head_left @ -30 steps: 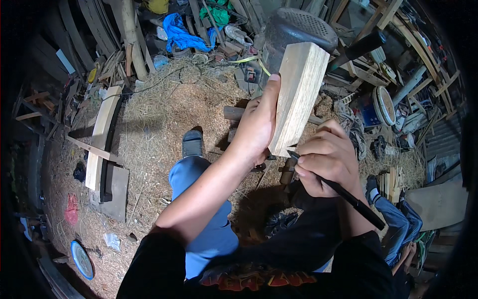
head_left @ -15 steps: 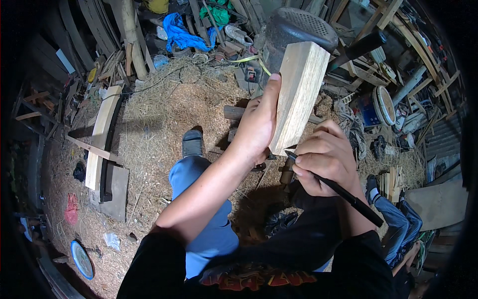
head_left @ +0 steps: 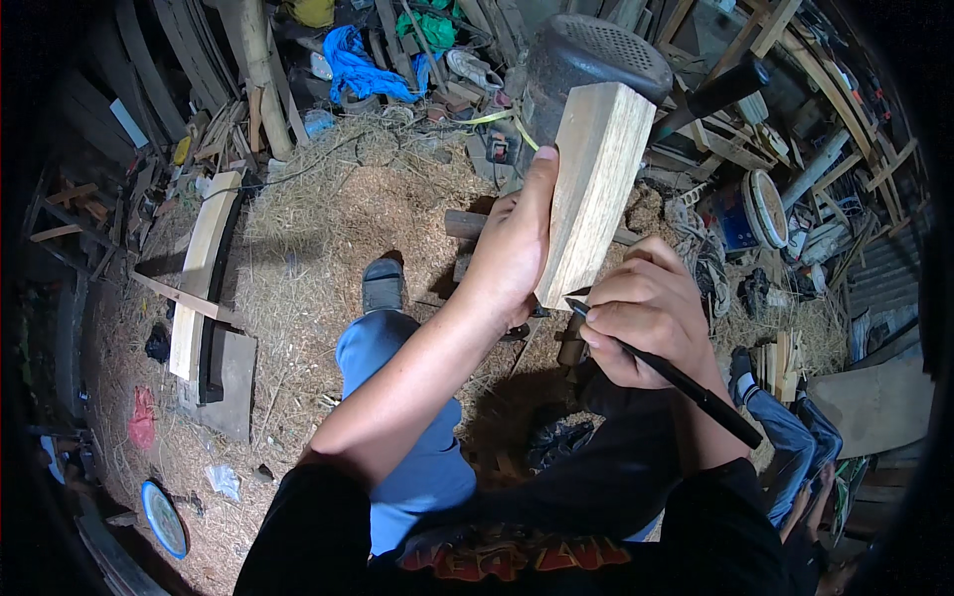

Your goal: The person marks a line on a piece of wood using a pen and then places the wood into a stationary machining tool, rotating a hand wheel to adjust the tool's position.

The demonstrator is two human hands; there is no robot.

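A pale squared wood block [head_left: 599, 184] is held up in front of me, its lower end nearest my right hand. My left hand [head_left: 517, 230] is closed around its left side, thumb lying up along the edge; the other fingers are mostly hidden behind it. In my right hand [head_left: 646, 316] I pinch a black marker pen [head_left: 686, 385]. The pen's tip touches or nearly touches the block's lower end, beside a small dark mark.
Wood shavings [head_left: 368, 209] cover the floor. A long plank [head_left: 204, 258] lies to the left. A dark metal machine housing [head_left: 596, 60] stands beyond the block, with a bucket [head_left: 765, 209] at right. Another person's jeans-clad legs [head_left: 790, 427] are at lower right.
The block and both my hands have shifted very slightly left. The pen tip stays by the block's lower end. At lower right, the other person's arms have moved.
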